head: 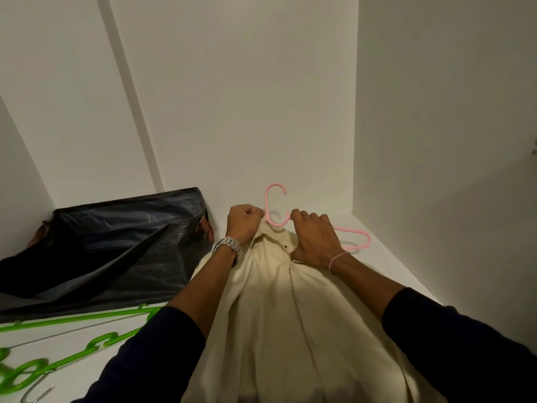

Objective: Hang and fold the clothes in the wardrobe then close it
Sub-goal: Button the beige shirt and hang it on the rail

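Dark sleeves [162,353] fill the bottom of the view, both forearms reaching forward over a cream shirt [279,315] that lies flat on the white wardrobe shelf [386,257], collar away from the camera, button row running up the middle. Left hand [242,222] is balled into a fist at the left side of the collar, its grip clenched on the fabric there (a metal watch [227,246] sits on that wrist). Right hand [315,242] lies spread over the right side of the collar, fingertips touching the neck of a pink hanger [276,205], thumb pressed into the shirt opening; whether that grip has actually closed on the hanger, I cannot tell. A thin bracelet [337,260] circles the right wrist. The hanger's hook pokes out beyond the collar, pointing at the back wall, and one pink arm sticks out from under the shirt on the right, lying on the shelf. Off to the left, a dark bag [116,242] slumps open against the wall. Nearer, at the left edge, green hangers [35,370] lie in a loose heap on the shelf, well apart from the shirt.
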